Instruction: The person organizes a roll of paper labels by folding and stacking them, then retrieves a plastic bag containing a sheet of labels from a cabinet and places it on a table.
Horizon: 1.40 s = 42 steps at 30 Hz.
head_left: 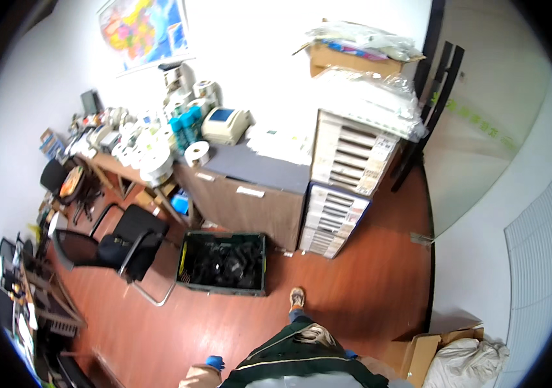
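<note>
At the lower edge my left hand point(215, 362), in a blue glove, hangs beside my dark green apron. It is small and blurred, and its fingers cannot be made out. Only a sliver of blue glove shows of my right hand point(351, 354), at the apron's other side; the rest is hidden behind the cloth. Neither hand visibly touches anything. Ahead on the floor stands a dark green crate point(265, 265), with a heap of black items point(234, 264) inside that are too small to name.
Behind the crate is a wooden cabinet point(244, 205) bearing a label printer point(225, 125) and paper rolls. Stacked drawer units point(334, 216) stand to its right. A black chair point(137, 236) is left of the crate. A glass door point(483, 110) and cardboard box point(421, 355) are at right.
</note>
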### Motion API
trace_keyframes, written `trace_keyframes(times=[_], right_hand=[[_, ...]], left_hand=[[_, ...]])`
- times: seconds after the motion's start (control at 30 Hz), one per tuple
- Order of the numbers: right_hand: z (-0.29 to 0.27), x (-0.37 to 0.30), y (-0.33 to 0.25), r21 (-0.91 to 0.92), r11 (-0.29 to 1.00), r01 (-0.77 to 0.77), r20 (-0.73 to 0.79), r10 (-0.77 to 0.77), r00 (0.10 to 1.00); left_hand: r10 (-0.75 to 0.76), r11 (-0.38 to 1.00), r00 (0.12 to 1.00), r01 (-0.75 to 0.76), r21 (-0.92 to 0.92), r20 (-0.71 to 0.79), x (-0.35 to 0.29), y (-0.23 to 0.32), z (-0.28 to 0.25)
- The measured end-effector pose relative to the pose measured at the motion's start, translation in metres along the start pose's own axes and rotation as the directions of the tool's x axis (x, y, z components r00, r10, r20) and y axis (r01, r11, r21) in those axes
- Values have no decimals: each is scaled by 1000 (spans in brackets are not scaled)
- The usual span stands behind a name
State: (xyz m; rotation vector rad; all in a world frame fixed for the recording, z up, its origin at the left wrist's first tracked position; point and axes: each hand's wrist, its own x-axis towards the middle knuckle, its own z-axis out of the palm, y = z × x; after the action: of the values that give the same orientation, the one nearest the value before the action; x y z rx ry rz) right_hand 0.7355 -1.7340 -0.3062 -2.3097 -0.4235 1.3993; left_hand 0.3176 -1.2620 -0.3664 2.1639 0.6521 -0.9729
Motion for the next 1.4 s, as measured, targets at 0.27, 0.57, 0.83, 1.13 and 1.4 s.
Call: trace_keyframes(times=[0.27, 0.57, 0.83, 1.13, 1.4], right_hand=[[-225, 170, -91, -538, 821, 191, -273, -385, 882], [-323, 295, -260, 189, 873, 450, -347, -369, 862], [-328, 218, -188, 1, 939, 345, -102, -343, 934], [-362, 192, -82, -140, 990, 24, 109, -9, 994], [-354, 282, -416, -152, 763, 629, -200, -646, 736]], left_hand=[[-185, 746, 912, -112, -656, -366, 144, 168, -155], [-5, 971, 859, -119, -209, -512, 146, 183, -220], [-83, 939, 891, -81, -335, -446, 148, 233, -220], [-434, 531, 731, -265, -805, -527, 206, 246, -236], [-271, 941, 901, 173, -292, -339, 149, 215, -218]])
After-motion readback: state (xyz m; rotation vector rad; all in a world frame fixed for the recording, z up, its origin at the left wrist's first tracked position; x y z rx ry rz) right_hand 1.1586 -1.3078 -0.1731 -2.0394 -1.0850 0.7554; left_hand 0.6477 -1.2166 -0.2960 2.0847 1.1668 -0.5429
